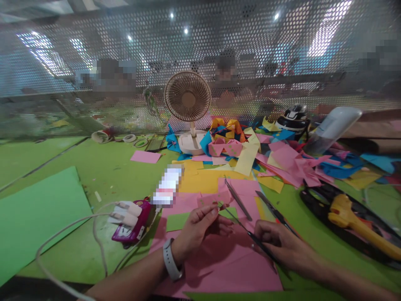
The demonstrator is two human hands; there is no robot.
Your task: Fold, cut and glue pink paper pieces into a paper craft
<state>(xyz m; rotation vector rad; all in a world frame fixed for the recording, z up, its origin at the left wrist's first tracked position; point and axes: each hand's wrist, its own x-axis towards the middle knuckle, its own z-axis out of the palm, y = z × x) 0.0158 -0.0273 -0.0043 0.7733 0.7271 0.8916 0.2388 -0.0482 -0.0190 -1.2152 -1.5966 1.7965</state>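
My left hand (206,219), with a grey band on its wrist, is raised over pink paper sheets (232,267). Its thumb and forefinger are pinched together; a tiny bit of green shows at the tips, too small to name. In my right hand (278,240) is a slim tool with a black handle (261,244) and a thin metal shaft (236,220). The shaft's tip reaches the left fingertips. Metal tweezers (238,200) lie just beyond my hands, and a black-handled cutter (275,211) lies beside the right hand. A green paper strip (177,222) is partly behind the left hand.
A fan (188,97) stands at the back beside heaped coloured paper pieces (288,159). Left are a lit phone (168,186), a purple power strip (131,228) with cables and a green sheet (46,221). At right, a yellow glue gun (344,213) rests in a black tray (316,205).
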